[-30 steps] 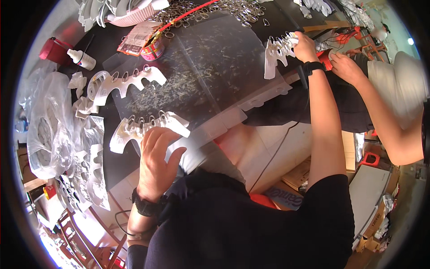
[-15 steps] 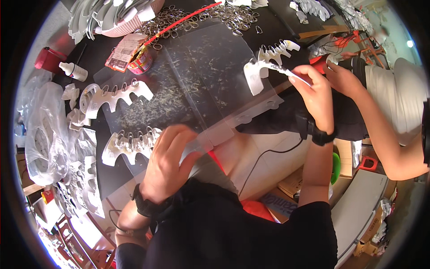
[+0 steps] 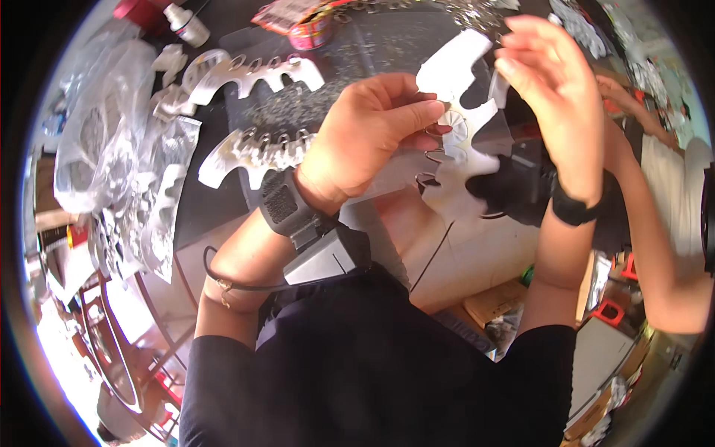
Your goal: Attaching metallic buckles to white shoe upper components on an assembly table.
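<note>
My left hand point(image 3: 357, 134) pinches the edge of a white scalloped strip point(image 3: 469, 167) between thumb and fingers. The strip hangs lengthwise over the near edge of the table, with dark-looking rings along its left side. Just right of its upper end, my right hand point(image 3: 558, 89) is raised with fingers apart; a small pale piece shows below its thumb, and I cannot tell whether they touch. Farther left on the table lie a white scalloped strip with metal rings point(image 3: 257, 78) and a bunched stack of similar ringed strips point(image 3: 257, 156).
Clear plastic bags point(image 3: 104, 141) crowd the table's left side. A white bottle point(image 3: 186, 26) and a pink tin point(image 3: 310, 33) stand at the back, near a heap of metal rings point(image 3: 477, 16). Another person's arm point(image 3: 640, 194) reaches in from the right.
My left hand has moved right and up from beside the stack and taken hold of the strip. My right hand, which held a strip, has risen and spread its fingers. The view has shifted.
</note>
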`<act>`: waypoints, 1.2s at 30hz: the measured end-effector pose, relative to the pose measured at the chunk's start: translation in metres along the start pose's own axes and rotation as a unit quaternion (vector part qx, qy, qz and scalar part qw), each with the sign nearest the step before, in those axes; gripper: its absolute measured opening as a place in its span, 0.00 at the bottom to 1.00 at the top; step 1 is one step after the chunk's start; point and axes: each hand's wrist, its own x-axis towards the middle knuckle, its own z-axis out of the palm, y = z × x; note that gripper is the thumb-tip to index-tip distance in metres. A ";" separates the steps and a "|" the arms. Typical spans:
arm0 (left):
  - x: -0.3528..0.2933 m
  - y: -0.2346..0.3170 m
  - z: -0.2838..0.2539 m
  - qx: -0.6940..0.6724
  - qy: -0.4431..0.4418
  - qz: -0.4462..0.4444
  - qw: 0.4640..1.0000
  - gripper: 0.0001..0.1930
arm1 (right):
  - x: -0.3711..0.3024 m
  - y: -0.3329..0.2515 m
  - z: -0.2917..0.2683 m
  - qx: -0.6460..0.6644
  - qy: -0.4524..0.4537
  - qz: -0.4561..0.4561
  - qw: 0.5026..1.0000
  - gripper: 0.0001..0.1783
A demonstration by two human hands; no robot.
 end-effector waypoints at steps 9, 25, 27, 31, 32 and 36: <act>-0.041 -0.028 -0.035 -0.182 0.099 0.028 0.978 0.04 | -0.050 -0.002 0.088 0.057 -0.089 0.060 0.993 0.12; -0.083 -0.025 -0.091 -0.165 0.160 0.051 0.972 0.07 | -0.032 -0.045 0.132 -0.188 -0.166 -0.213 0.944 0.10; -0.085 -0.023 -0.087 -0.119 0.162 0.085 0.976 0.06 | -0.032 -0.044 0.142 -0.202 -0.142 -0.193 0.950 0.08; -0.091 -0.026 -0.085 -0.111 0.166 0.114 0.973 0.06 | -0.037 -0.042 0.149 -0.184 -0.120 -0.168 0.961 0.07; -0.093 -0.028 -0.084 -0.112 0.166 0.114 0.973 0.06 | -0.038 -0.043 0.151 -0.185 -0.121 -0.168 0.961 0.07; -0.097 -0.033 -0.082 -0.155 0.180 0.125 0.963 0.06 | -0.043 -0.041 0.159 -0.222 -0.099 -0.214 0.946 0.08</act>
